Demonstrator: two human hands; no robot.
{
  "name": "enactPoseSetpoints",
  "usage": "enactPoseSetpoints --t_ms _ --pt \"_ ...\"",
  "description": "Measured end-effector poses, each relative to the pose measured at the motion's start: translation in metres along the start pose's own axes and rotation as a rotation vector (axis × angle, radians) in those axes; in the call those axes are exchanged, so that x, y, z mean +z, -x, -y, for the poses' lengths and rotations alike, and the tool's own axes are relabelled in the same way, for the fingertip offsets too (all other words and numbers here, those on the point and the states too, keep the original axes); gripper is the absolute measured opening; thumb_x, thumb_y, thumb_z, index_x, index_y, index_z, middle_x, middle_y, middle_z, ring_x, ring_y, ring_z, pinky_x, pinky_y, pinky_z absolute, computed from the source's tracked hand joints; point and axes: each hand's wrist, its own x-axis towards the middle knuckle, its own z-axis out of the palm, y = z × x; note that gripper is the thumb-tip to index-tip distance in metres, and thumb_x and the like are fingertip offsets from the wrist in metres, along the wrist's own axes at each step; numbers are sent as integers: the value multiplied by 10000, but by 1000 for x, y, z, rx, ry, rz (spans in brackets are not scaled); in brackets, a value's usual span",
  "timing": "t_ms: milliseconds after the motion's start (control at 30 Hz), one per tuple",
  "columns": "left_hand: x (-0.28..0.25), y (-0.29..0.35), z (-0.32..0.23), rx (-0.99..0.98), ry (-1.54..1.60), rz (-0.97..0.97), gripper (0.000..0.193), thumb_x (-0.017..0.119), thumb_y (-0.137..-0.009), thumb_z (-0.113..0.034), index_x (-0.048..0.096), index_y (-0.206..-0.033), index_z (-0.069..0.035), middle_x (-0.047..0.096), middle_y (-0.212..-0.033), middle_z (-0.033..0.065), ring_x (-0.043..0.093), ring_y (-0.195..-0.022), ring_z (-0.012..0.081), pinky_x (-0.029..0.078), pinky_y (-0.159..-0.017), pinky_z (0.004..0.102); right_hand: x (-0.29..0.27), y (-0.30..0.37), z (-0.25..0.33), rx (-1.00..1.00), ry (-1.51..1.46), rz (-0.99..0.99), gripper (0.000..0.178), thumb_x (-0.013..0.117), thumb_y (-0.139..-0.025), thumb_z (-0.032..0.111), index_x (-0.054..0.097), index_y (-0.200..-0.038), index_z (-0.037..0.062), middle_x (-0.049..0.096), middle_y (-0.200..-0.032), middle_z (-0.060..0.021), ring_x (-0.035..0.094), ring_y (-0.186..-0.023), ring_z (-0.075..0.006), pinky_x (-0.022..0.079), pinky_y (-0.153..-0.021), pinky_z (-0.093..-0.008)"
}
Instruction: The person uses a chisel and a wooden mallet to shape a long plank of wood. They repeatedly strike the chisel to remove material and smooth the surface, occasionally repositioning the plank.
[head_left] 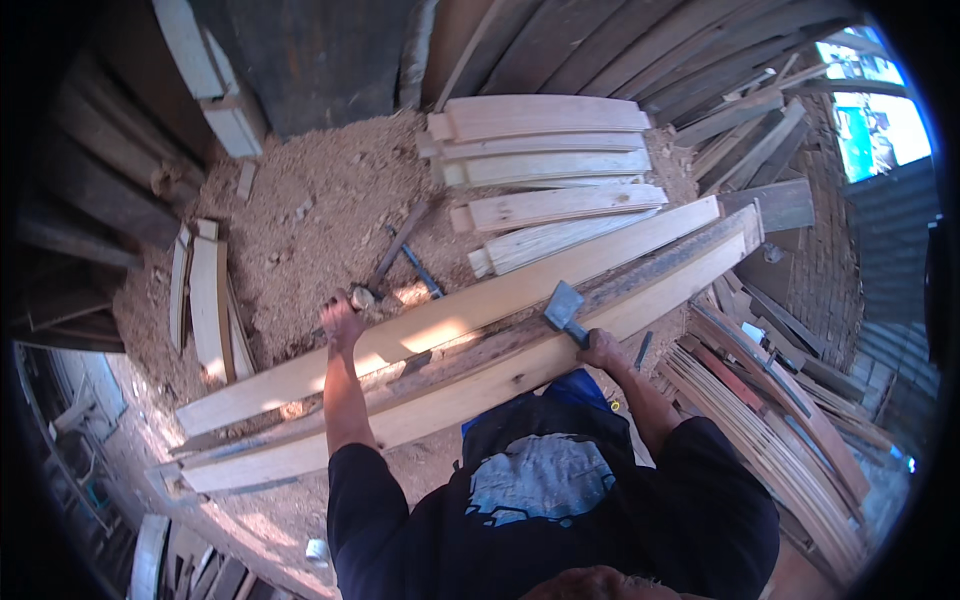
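My right hand point(601, 350) is closed round the handle of a short tool with a squarish grey head point(564, 304). Its head lies over the long, rough-edged timber point(610, 290) in front of me. Across the bench, my left hand point(342, 318) is curled shut beyond the far long plank point(450, 328); whatever is in its fingers is too small to make out. Close to it, a wooden-handled tool point(395, 250) rests on the shavings, and a thin dark-blue bar point(415, 263) lies alongside. The near pale board point(470, 395) runs in front of my body.
Several short shaped boards point(545, 120) lie in a row at the far side. A few more curved pieces point(208, 295) stand at the left. Wood shavings point(300, 165) cover the ground. Stacked strips point(765, 440) lie at my right, and dark planks point(560, 45) lean behind.
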Motion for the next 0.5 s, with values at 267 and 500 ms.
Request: enactPoseSetpoints --t_ms 267,500 --pt "-66 48 -150 97 177 14 326 648 -747 -126 562 -1054 -56 640 -952 282 636 -901 491 519 -786 565 -9 -3 7 -52 -95 -92 382 640 -713 214 716 -1029 14 697 -1056 -241 672 -1038 -378 542 -890 -450" --pt "-58 137 -264 207 163 40 347 732 -786 -307 650 -1059 -110 709 -879 217 698 -857 395 555 -780 487 6 67 -42 -313 -392 -363 370 671 -695 272 694 -983 41 695 -990 -243 667 -957 -402 529 -829 -474"
